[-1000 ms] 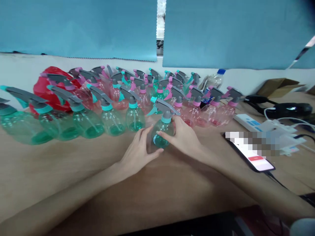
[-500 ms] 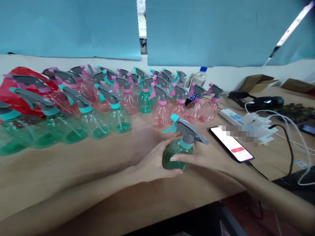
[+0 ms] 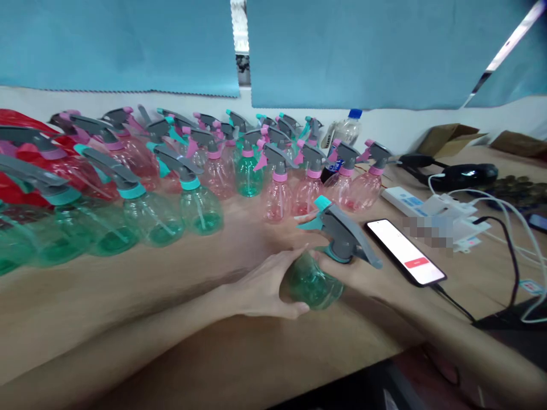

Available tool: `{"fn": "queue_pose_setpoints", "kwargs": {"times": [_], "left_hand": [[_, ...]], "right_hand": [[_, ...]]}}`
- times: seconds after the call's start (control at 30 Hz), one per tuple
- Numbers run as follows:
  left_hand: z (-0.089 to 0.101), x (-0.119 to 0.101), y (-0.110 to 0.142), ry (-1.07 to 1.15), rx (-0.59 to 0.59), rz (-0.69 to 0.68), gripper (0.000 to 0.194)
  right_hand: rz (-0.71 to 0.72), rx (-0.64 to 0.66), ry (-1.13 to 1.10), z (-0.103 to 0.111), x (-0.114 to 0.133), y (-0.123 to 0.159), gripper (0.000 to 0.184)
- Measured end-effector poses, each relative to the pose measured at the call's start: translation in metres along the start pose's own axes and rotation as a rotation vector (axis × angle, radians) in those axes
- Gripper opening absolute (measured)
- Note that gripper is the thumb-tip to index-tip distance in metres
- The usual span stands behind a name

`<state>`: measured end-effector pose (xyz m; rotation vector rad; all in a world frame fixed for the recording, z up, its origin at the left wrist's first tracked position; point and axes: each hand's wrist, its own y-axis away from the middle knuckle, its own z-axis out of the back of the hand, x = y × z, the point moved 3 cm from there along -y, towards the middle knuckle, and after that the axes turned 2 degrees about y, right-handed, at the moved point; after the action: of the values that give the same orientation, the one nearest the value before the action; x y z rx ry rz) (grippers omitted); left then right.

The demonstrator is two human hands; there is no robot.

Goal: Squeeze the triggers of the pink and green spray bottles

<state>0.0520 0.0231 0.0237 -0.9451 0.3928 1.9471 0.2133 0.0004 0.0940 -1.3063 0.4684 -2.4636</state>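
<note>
A green spray bottle (image 3: 316, 285) with a grey sprayer head and a turquoise trigger is held in front of me, its top leaning to the right. My left hand (image 3: 267, 285) wraps round the left side of its body, thumb at the lower front. At the neck, under the sprayer head, my right hand (image 3: 348, 273) grips the same bottle. One right fingertip shows behind the trigger, while the other right fingers are hidden. Whether the bottle's base touches the table (image 3: 192, 336) I cannot tell.
Green spray bottles (image 3: 160, 219) stand in a row at left, with pink spray bottles (image 3: 277, 199) behind and beyond. To the right lie a phone (image 3: 404, 253) on a cable, a white power strip (image 3: 401, 202) and black headphones (image 3: 465, 176). A blue-capped bottle (image 3: 348, 131) stands by the wall.
My right hand has shifted from the bottle's body up to its neck. The bottle has turned and tilted slightly to the right. My left hand keeps its hold, and the view has shifted a little.
</note>
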Motion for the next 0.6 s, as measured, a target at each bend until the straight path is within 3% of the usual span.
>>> {"fn": "queue_pose_setpoints", "kwargs": {"times": [0.13, 0.23, 0.47, 0.6], "left_hand": [[0.004, 0.011, 0.020, -0.215, -0.022, 0.099, 0.096], [0.006, 0.017, 0.031, -0.358, -0.034, 0.084, 0.096], [0.002, 0.018, 0.038, -0.534, -0.047, 0.068, 0.093], [-0.007, 0.014, 0.048, -0.604, -0.116, 0.121, 0.095]], "right_hand": [[0.023, 0.045, -0.127, -0.003, 0.001, -0.010, 0.041], [0.015, 0.044, -0.130, -0.007, -0.006, -0.016, 0.041], [-0.090, -0.053, 0.073, -0.009, -0.019, -0.023, 0.008], [-0.083, -0.081, 0.101, -0.009, -0.015, -0.029, 0.009]]}}
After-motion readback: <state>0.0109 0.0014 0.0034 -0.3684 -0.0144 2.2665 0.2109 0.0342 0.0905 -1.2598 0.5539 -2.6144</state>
